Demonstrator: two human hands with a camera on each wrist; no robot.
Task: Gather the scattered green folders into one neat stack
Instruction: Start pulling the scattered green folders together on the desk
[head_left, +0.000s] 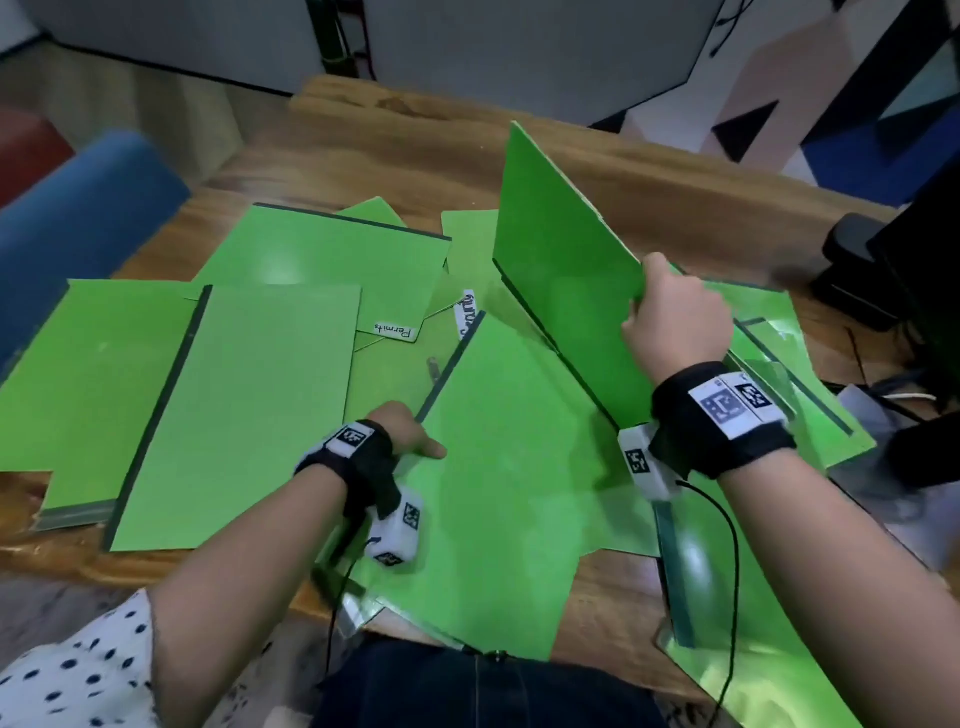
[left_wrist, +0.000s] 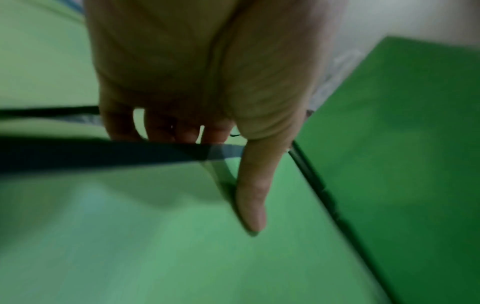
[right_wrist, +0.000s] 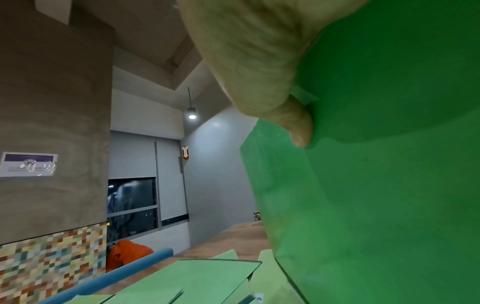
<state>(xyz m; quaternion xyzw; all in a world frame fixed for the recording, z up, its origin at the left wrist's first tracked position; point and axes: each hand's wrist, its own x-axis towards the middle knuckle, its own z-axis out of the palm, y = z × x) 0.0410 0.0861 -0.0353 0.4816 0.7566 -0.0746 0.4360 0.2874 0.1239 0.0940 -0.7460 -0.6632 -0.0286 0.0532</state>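
Note:
Several green folders lie scattered and overlapping on the wooden table (head_left: 395, 156). My right hand (head_left: 675, 322) grips one green folder (head_left: 566, 260) by its near edge and holds it tilted up on its dark spine; in the right wrist view the thumb (right_wrist: 296, 125) presses its face (right_wrist: 376, 174). My left hand (head_left: 410, 434) pinches the dark spine edge of the front-centre folder (head_left: 509, 467). There the thumb (left_wrist: 252, 195) lies on top and the fingers (left_wrist: 171, 127) curl beneath. A folder labelled "Permits" (head_left: 322, 260) lies behind, and another (head_left: 234, 415) lies at the left.
A blue chair back (head_left: 78, 218) stands at the table's left. Black equipment (head_left: 857, 270) and cables sit at the right edge. More folders with clear covers (head_left: 795, 374) lie under my right wrist and overhang the near right edge (head_left: 753, 654).

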